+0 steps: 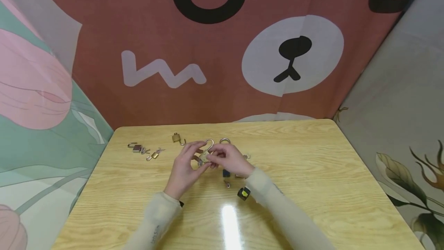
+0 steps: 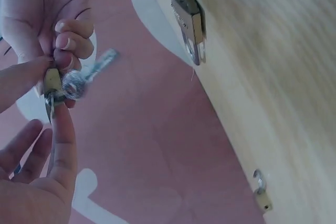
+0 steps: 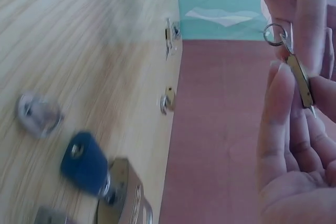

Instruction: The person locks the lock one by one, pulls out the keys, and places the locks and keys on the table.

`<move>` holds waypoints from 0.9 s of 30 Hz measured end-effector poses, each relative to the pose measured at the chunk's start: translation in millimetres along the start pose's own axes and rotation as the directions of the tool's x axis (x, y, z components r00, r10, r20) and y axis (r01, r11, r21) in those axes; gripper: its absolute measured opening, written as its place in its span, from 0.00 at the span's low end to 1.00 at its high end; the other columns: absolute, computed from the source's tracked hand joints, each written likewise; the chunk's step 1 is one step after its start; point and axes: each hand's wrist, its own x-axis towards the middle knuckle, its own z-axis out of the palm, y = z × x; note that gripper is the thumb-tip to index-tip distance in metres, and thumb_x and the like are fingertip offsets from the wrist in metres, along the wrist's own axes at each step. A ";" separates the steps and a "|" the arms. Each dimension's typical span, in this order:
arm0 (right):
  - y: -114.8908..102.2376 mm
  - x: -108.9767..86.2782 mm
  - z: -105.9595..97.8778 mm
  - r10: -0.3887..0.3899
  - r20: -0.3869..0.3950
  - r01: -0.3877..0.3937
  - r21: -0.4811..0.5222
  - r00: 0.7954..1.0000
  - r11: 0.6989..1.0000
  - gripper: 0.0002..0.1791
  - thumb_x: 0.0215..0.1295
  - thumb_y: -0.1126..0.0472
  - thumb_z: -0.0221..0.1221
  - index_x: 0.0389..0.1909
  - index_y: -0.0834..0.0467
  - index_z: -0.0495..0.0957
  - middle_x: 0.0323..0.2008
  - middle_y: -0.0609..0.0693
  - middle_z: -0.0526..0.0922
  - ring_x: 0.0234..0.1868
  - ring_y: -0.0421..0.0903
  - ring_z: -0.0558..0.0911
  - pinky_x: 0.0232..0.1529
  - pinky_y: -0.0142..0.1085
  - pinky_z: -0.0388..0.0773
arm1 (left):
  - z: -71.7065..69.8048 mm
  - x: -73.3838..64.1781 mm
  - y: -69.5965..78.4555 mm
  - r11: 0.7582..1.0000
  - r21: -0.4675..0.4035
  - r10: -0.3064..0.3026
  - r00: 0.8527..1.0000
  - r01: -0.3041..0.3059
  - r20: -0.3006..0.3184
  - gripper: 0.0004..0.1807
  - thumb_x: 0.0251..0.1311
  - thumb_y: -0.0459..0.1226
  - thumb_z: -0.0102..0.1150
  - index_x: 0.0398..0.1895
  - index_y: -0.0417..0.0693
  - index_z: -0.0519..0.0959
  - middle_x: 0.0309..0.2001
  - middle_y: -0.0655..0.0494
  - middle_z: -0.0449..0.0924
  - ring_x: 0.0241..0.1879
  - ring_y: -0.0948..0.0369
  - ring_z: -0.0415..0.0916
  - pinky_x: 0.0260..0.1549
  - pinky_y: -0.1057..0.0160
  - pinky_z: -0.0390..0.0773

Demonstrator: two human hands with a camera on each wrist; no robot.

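Observation:
Up off the table, both hands pinch a small brass padlock [image 1: 204, 156] whose curved shackle [image 1: 209, 142] stands open. My left hand [image 1: 184, 169] holds its left side and lower edge. My right hand [image 1: 229, 158] grips the right side with thumb and fingers. In the left wrist view, a bunch of silver keys [image 2: 76, 83] dangles beside the padlock [image 2: 53, 80], slightly blurred. From the right wrist, the padlock [image 3: 299, 80] appears edge-on, with a metal ring [image 3: 273, 34] at its end. Fingers hide part of the body.
Two padlocks with keys, one dark [image 1: 137, 148] and one brass [image 1: 155, 156], lie at the table's left. Behind the left hand is another opened brass padlock [image 1: 176, 138]. A larger padlock [image 3: 118, 192] with a blue-headed key [image 3: 84, 163] is partly hidden by the right hand.

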 end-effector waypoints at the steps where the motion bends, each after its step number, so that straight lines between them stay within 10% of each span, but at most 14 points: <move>1: 1.2 -1.2 -2.0 -0.002 -0.010 0.002 -0.003 1.000 1.000 0.09 0.75 0.62 0.61 0.48 0.64 0.82 0.33 0.56 0.88 0.37 0.66 0.87 0.44 0.61 0.85 | 1.3 -0.2 -0.3 1.000 -0.019 -0.019 1.000 0.019 0.003 0.34 0.54 0.29 0.78 0.66 0.46 0.77 0.60 0.49 0.78 0.50 0.52 0.83 0.40 0.63 0.87; 7: 5.2 -7.2 -13.4 -0.005 -0.052 0.005 -0.009 0.999 1.000 0.09 0.76 0.63 0.59 0.49 0.64 0.81 0.34 0.60 0.85 0.33 0.55 0.86 0.42 0.62 0.85 | 5.8 -2.1 -2.5 0.979 -0.125 -0.157 0.987 0.162 0.046 0.25 0.63 0.30 0.71 0.64 0.48 0.78 0.55 0.48 0.81 0.47 0.56 0.85 0.43 0.65 0.87; 16: 4.3 -10.4 -21.6 -0.009 -0.029 0.008 -0.041 1.000 0.999 0.09 0.77 0.62 0.59 0.50 0.61 0.81 0.36 0.63 0.84 0.39 0.70 0.84 0.44 0.60 0.86 | 11.2 -0.1 -2.3 0.935 -0.205 -0.272 0.956 0.289 0.106 0.18 0.70 0.32 0.64 0.61 0.40 0.78 0.48 0.49 0.85 0.43 0.57 0.86 0.43 0.66 0.87; 27: -3.7 -14.8 -17.2 -0.066 -0.045 0.047 -0.338 0.997 0.940 0.08 0.74 0.58 0.64 0.48 0.54 0.86 0.32 0.43 0.83 0.31 0.40 0.80 0.34 0.34 0.83 | 18.7 1.9 -0.1 0.897 -0.232 -0.355 0.926 0.376 0.128 0.10 0.70 0.39 0.65 0.50 0.48 0.84 0.43 0.55 0.87 0.41 0.61 0.84 0.42 0.65 0.86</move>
